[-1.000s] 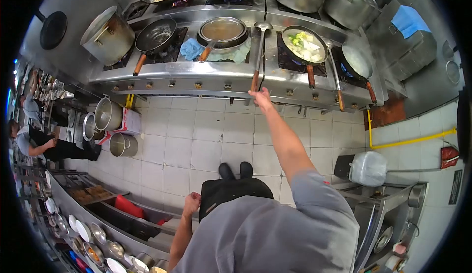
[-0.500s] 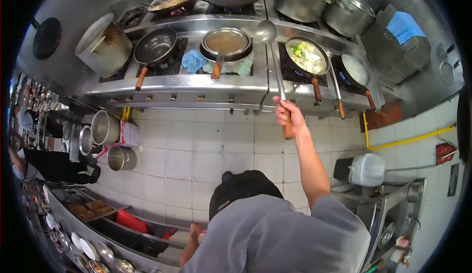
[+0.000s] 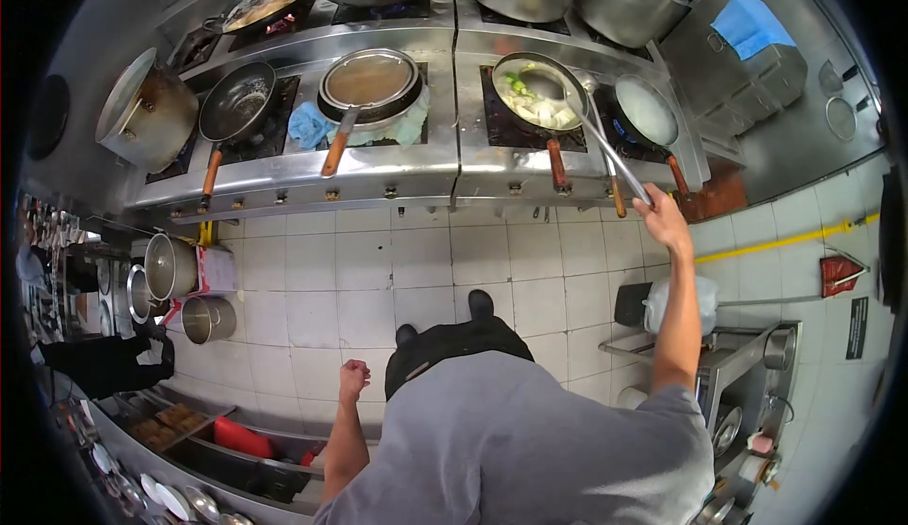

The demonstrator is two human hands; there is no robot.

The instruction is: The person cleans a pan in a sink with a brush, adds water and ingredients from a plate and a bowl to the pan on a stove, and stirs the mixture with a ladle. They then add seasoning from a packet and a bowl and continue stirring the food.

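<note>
My right hand is wrapped round the end of a long metal ladle. The ladle's bowl is down in a frying pan with a wooden handle, among pale chunks and green vegetable pieces. My left hand hangs low over the floor with its fingers curled in, and I see nothing in it. Beside the vegetable pan, a second pan holds whitish liquid over a blue flame.
Along the stove's front edge stand a dark wok, a sieve over a pan and a blue cloth. Large pots line the back. Pots sit on the floor at left, near another person's dark-clothed legs.
The ladle has swung from left of the vegetable pan into it, its handle now slanting to the right. My right hand went right. My left hand rose forward from beside the counter.
</note>
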